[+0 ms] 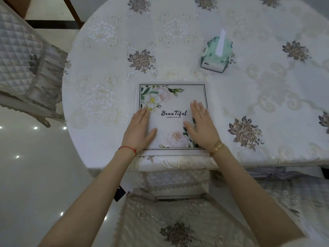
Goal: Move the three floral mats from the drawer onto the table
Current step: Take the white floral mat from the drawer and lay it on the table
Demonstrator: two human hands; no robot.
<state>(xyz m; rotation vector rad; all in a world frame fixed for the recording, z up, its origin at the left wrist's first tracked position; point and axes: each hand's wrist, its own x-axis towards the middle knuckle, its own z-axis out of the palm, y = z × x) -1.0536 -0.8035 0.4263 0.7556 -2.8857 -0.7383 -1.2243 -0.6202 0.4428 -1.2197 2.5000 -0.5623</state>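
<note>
A white floral mat with green leaves, pale flowers and the word "Beautiful" lies flat on the table near its front edge. Pale edges show around its border, so it may lie on a stack; I cannot tell how many mats are there. My left hand rests flat on the mat's left side, fingers together and pointing away. My right hand rests flat on the mat's right side over the leaf print. Neither hand grips anything. No drawer is in view.
A green tissue pack with a sheet sticking up stands behind the mat to the right. The table wears an embroidered cloth. A padded chair stands at the left, and another chair seat sits right below the table edge.
</note>
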